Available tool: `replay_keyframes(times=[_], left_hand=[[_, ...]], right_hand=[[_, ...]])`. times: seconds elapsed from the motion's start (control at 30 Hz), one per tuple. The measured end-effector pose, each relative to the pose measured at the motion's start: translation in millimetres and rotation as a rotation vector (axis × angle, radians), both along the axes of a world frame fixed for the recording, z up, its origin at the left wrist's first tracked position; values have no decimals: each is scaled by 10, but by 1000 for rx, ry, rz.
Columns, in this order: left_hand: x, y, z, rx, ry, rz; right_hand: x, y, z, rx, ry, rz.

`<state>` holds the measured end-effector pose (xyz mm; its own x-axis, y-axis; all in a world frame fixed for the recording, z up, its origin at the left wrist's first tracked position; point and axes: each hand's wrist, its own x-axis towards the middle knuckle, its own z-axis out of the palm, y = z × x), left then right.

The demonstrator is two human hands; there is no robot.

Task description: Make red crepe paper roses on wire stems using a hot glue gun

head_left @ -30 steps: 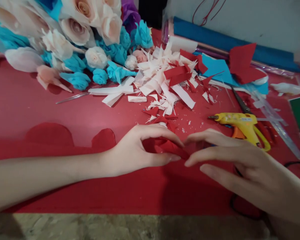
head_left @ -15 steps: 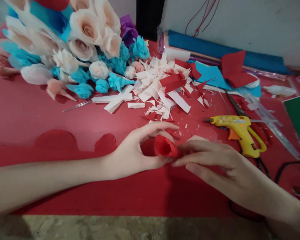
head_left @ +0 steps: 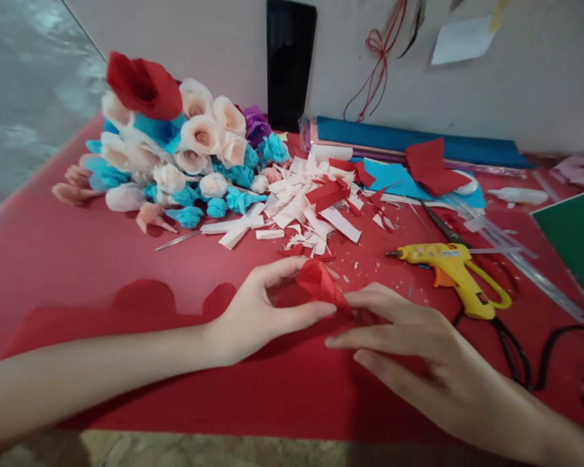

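Just below the middle of the frame, the left hand (head_left: 257,311) curls around a red paper piece (head_left: 317,279), its grip closed to the paper's width, thumb on the near side and fingers behind; the hold looks light, probably to spare the thin paper. The piece tilts inside that grip, flared end toward the upper left, narrow end toward the lower right, where the right hand (head_left: 428,344) reaches in. Its thumb stands apart and a fingertip meets the narrow end, perhaps to steady it; whether it pinches anything I cannot tell. Paper scraps (head_left: 338,224) and paper flowers (head_left: 202,135) fill the upper middle and upper left of the worktop (head_left: 92,259), seemingly pushed clear of the hands, while a yellow glue gun (head_left: 448,259) lies at right, presumably for easy reach
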<state>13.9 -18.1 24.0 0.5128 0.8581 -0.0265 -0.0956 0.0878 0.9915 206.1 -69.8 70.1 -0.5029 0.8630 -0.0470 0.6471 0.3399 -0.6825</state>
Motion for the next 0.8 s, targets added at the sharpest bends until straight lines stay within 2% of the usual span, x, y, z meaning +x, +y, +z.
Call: replay_keyframes(times=[0.27, 0.43, 0.57, 0.8], left_hand=[[-21, 19, 45, -144, -175, -30], [-4, -14, 52, -115, -138, -98], [-4, -44, 64, -160, -93, -77], [-15, -45, 76, -168, -130, -85]], right_hand=[[-22, 2, -114, 37, 160, -90], [-45, -54, -166, 233, 215, -149], [-79, -58, -134, 226, 189, -118], [-104, -57, -111, 263, 171, -159]])
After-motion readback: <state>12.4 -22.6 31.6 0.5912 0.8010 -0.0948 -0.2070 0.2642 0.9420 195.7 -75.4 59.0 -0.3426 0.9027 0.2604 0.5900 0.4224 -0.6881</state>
